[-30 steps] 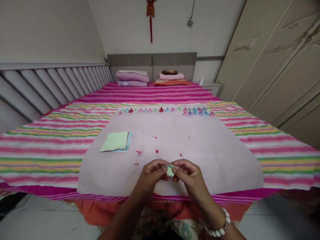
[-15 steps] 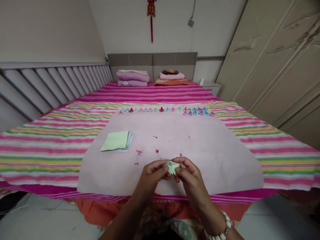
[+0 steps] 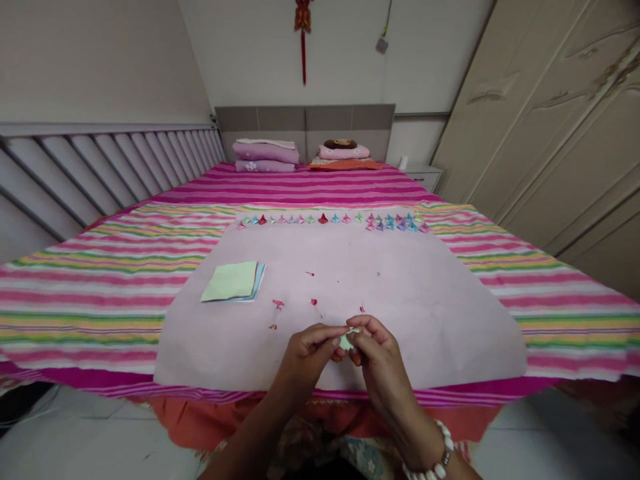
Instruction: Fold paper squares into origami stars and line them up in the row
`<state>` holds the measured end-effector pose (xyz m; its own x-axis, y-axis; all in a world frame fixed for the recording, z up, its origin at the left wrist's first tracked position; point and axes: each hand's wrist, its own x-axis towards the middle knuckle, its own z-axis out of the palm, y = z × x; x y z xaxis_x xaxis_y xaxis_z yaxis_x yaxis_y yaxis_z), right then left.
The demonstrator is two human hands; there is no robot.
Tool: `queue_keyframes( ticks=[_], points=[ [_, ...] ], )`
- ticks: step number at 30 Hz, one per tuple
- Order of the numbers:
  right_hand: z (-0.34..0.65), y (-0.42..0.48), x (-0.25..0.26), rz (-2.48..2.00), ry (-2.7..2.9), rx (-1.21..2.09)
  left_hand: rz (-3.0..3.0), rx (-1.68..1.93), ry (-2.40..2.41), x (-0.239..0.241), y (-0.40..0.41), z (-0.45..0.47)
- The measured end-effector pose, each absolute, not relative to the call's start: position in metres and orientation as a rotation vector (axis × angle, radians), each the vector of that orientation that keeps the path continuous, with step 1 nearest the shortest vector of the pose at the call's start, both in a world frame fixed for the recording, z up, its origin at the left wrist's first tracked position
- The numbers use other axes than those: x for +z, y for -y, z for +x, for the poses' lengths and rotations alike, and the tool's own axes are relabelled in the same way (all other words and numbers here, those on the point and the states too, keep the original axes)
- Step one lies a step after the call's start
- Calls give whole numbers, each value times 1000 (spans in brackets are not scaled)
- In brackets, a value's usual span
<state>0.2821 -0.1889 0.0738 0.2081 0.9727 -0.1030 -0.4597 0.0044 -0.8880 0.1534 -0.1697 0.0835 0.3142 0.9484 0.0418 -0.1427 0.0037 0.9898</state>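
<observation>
Both hands are drawn nearly closed: L hand (image 3: 305, 350) pinches the L side of 1 light-green folded paper (image 3: 346, 343), R hand (image 3: 377, 350) the R side, thumbs toward the wearer. The paper sits between the fingertips, over the near central part of the white sheet (image 3: 450, 313). Fingers cover most of it; we can't confirm its exact shape.

Risks (our judgement), major to minor:
1. Whole paper springs open, if either pinch slackens.
2. Paper tears or crumples, if L and R pull unequally.
3. A crease runs off-line, if fingertips hide the edges.

Qty, largest to smallest, as we count:
- Bed (image 3: 90, 287), striped cover: 1.
- White sheet: 1.
- Folded bedding piles (image 3: 265, 153), far end: 2.
- Paper stack (image 3: 230, 281), L side of sheet: 1; green on top, blue below; no. of leaves n/a.
- Bracelet (image 3: 444, 447), R wrist: 1.
- Small folded pieces (image 3: 323, 219), far edge of sheet: approx. 25; R-end group overlaps, so we can't give exact qty.
- Red marks or scraps (image 3: 314, 303), mid-sheet: min. 5; we can't tell which.
</observation>
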Motion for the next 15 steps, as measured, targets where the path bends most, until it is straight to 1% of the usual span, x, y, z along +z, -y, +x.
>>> queue_keyframes(
  ticks=[5,10,15],
  points=[
    [281,190,74,-954,692,1310,1236,1042,-810,86,169,148],
    [281,193,76,-940,731,1340,1178,1016,-904,92,168,150],
    [283,193,77,-863,716,1419,1128,1019,-803,95,169,152]
  ],
)
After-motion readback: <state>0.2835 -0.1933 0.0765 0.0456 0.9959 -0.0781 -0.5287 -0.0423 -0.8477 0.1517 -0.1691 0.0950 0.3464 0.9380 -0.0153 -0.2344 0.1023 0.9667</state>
